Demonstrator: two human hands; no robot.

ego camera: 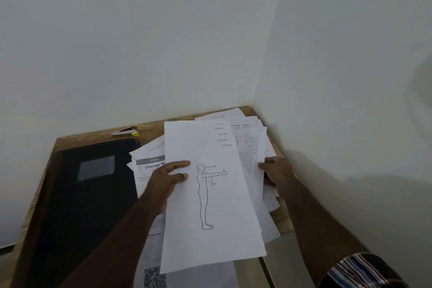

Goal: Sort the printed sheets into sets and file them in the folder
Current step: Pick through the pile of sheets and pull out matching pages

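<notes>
I hold a printed sheet with a line drawing of a standing figure (210, 194) above the desk (93, 135). My left hand (168, 177) pinches its left edge, thumb on the printed face and fingers curled behind, about level with the figure's head. The figure has one arm stretched forward, and "90" is printed beneath that arm. The sheet hangs tilted, its lower corner past the near edge of the desk.

My right hand (275, 170) grips the right side of the loose pile of printed sheets (252, 147) that lies just behind the held sheet, fingers curled over the paper edges. That pile fans out toward the corner where the two walls (163, 42) meet; some pages carry tables and short lines of text too blurred to read.

To the left, under my left wrist, lies another group of sheets, the top one a form headed "Change Be…" (149, 167), with a grey band above the heading. Lower down, near the frame's bottom edge, a sheet with a QR code (155, 277) shows.

The black folder (88, 194) lies flat and closed on the left part of the desk, touching the left papers, with a clear label pocket on its cover. Beyond it, near the wall, sits a stapler with yellow parts (126, 131). A striped sleeve (355, 269) shows on my right arm.
</notes>
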